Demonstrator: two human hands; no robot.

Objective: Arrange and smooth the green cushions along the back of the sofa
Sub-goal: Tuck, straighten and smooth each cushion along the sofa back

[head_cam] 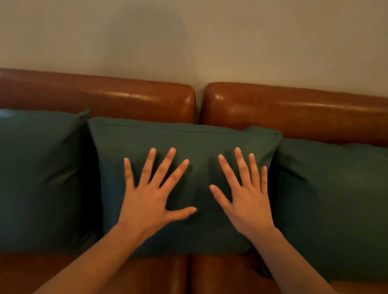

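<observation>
While both hands lie flat on the middle cushion (188, 141), nothing is gripped: the left hand (149, 198) and right hand (244, 205) are spread, fingers splayed and pointing toward the far sofa back (320, 113). The cushion's long axis runs left to right, leaning on the backrest over the seam between the two seats. The right hand sits nearer its right edge, which touches the right cushion (346, 206); the left cushion (19, 170) presses its other side. Open fabric for stroking likely lies outward and toward the top edge.
</observation>
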